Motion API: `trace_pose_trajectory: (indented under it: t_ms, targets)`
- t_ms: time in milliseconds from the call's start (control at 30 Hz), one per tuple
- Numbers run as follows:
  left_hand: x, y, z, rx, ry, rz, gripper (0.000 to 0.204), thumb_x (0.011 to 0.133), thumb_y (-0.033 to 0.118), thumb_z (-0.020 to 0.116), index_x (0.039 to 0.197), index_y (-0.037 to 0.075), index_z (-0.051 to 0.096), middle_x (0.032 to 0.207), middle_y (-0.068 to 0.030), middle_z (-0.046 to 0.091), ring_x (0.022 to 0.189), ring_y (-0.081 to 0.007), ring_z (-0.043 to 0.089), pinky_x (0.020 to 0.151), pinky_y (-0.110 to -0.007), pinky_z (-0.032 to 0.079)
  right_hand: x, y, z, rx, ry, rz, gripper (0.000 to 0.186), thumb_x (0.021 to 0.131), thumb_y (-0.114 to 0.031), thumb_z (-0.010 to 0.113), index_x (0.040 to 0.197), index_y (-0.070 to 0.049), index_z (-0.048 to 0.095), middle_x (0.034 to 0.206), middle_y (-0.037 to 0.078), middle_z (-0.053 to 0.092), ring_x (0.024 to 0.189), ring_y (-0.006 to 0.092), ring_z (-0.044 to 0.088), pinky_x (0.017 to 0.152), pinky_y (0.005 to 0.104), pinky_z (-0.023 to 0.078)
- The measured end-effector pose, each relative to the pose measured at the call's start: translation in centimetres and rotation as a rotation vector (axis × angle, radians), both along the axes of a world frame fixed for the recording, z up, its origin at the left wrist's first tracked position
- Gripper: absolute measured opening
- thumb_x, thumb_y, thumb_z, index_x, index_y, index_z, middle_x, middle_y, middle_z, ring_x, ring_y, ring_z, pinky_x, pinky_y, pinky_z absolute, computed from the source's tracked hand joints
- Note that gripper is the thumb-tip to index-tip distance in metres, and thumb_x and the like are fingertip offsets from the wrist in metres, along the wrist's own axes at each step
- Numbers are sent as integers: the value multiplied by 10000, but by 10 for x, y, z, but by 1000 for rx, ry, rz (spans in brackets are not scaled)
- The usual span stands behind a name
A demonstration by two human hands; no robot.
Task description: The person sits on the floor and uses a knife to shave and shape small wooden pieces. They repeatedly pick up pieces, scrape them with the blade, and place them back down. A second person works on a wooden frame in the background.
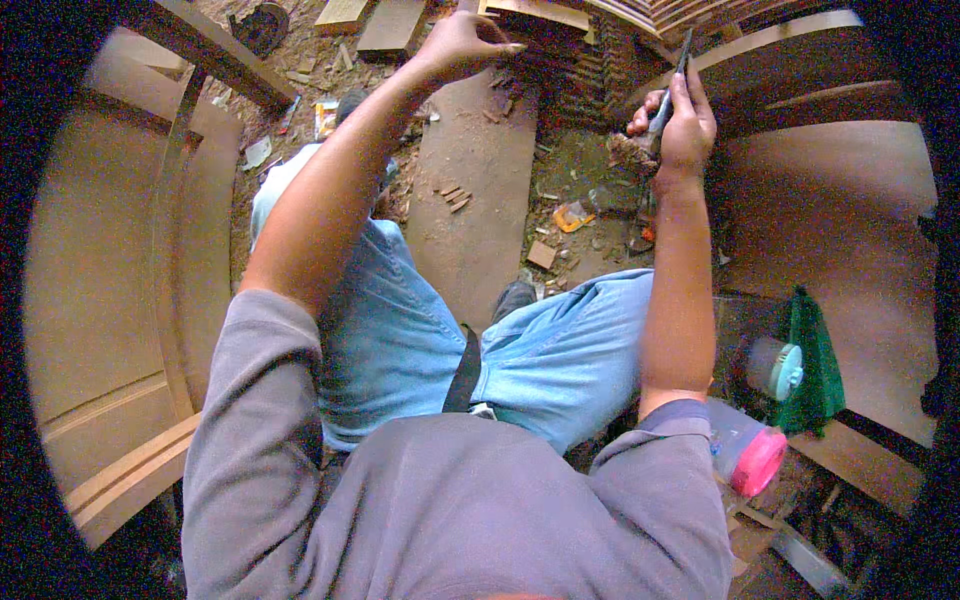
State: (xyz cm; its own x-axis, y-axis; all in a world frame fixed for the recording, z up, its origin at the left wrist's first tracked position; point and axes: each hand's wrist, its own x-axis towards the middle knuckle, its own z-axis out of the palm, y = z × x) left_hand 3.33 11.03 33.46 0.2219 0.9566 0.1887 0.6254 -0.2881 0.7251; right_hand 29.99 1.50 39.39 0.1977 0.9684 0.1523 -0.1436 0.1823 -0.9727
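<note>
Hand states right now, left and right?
Left hand: fingers curled; whether it pinches anything can't be told.
Right hand: closed, holding a slim dark tool.

The right hand [688, 125] grips a slim tool [684, 60]; the left hand [463, 46] hovers near a plank [465, 255] strewn with chips [456, 198]; a pink-lidded jar [757, 462] lies by the right elbow [676, 400].

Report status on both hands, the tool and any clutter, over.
Left hand raised, contents unclear. Right hand gripping slim dark tool, narrow end pointing away from body. Small wood scraps lying on long plank.
</note>
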Motion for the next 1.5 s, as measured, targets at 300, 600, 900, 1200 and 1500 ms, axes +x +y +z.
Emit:
trace_pose_trajectory:
  t_ms: [300,600,900,1200,1500]
  targets:
    - [-10,-46,-186,-359,504,164,342,704,377,742,895,93,732,939,-166,691,883,-317,671,824,-414,522,8,-1,7,-12,-27,16,342,966,-177,494,1306,-145,512,628,59,519,467,172,528,432,326,488]
    - [-20,-127,-319,-663,120,502,303,679,265,778,901,64,730,877,-151,704,813,-251,683,756,-359,525,-10,-11,23,-75,-128,-14,414,966,-134,471,1377,-85,445,571,4,476,392,104,448,375,244,416]
    - [-44,-143,-376,-503,-45,688,297,633,224,806,898,107,736,852,-117,707,793,-258,672,735,-357,517,-19,-2,15,-63,-186,15,400,960,-111,482,1358,-77,468,583,3,479,402,95,434,372,249,429]
    - [-37,-139,-341,-428,151,693,321,659,285,777,897,80,714,890,-145,693,852,-291,663,783,-387,510,-26,-6,17,-73,-221,29,399,959,-115,484,1357,-82,473,584,5,490,392,96,438,370,247,424]
    - [-32,-116,-345,-468,315,496,281,641,192,755,892,75,708,931,-166,674,916,-324,646,801,-420,518,-25,1,7,-142,-218,58,405,959,-123,492,1363,-113,472,578,-1,483,377,99,447,353,252,408]
